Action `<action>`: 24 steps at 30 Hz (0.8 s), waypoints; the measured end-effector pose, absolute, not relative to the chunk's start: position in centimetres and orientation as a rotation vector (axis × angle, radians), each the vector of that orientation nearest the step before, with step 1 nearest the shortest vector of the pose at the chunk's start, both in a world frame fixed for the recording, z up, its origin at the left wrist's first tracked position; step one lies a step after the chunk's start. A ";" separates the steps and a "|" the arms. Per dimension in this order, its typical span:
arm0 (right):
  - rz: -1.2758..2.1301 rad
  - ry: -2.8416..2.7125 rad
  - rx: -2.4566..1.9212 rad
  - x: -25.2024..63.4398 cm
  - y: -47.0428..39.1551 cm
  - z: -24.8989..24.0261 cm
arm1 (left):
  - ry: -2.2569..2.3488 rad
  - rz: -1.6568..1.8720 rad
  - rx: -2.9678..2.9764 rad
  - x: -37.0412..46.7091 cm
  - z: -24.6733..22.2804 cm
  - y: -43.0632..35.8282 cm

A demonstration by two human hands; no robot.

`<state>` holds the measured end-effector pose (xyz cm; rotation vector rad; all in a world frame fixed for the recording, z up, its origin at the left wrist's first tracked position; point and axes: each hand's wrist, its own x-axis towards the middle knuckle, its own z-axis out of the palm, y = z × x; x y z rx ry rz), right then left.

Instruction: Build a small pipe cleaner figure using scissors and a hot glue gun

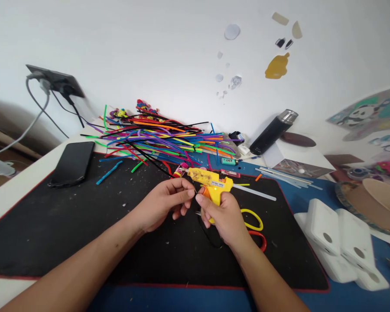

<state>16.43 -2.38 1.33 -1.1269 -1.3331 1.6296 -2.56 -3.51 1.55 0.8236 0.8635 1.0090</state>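
Observation:
My left hand [169,199] is closed in a pinch, thumb against forefinger, on the end of a thin black pipe cleaner [210,239]. Its loose length curves down over the mat below my fingers. Close beside it, my right hand [225,214] pinches at the same spot, thumb tip almost meeting the left one. A yellow glue gun [199,175] with an orange trigger sits just behind my right hand, nozzle to the left and a clear glue stick out the back; whether that hand touches it I cannot tell. Scissors [255,220] with yellow and red handles lie partly hidden under my right wrist.
A black mat [133,255] covers the desk's middle. Behind it lies a heap of colourful pipe cleaners [162,136]. A phone [72,162] is at left. On the right are glue sticks [286,177], a black flask [271,132], white blocks [325,225] and a round basket [354,203].

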 end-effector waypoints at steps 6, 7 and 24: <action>1.630 -1.340 -1.143 16.2 -2.4 1.8 | 0.866 1.015 0.823 -2.6 1.5 -3.5; 1.630 -1.337 -1.144 16.1 -2.4 1.8 | 0.867 1.013 0.827 -2.6 1.5 -3.5; 1.670 -1.313 -1.096 16.4 -2.3 1.4 | 0.992 1.014 1.111 -2.9 1.9 -3.7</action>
